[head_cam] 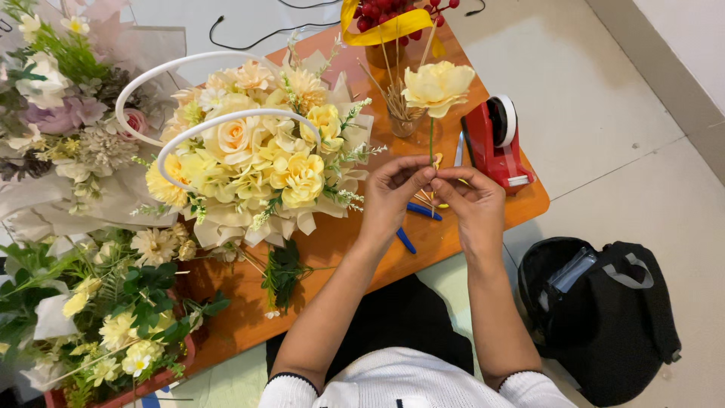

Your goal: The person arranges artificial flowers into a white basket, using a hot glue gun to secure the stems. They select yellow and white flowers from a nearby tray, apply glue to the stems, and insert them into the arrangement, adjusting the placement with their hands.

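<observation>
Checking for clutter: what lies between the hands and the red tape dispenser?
In the head view, only bare orange table separates the right hand from the red tape dispenser.

This looks like a florist's workroom or a craft corner set up for making artificial flower arrangements. A low orange wooden table stands on a pale tiled floor and is crowded with a finished yellow bouquet in cream wrapping with white hoop handles, while more wrapped bouquets and loose stems in a red tray sit along its left side. Working supplies lie about: a red tape dispenser, a glass of wooden sticks, blue-handled pliers and a sprig of red berries. A black backpack rests on the floor.
</observation>
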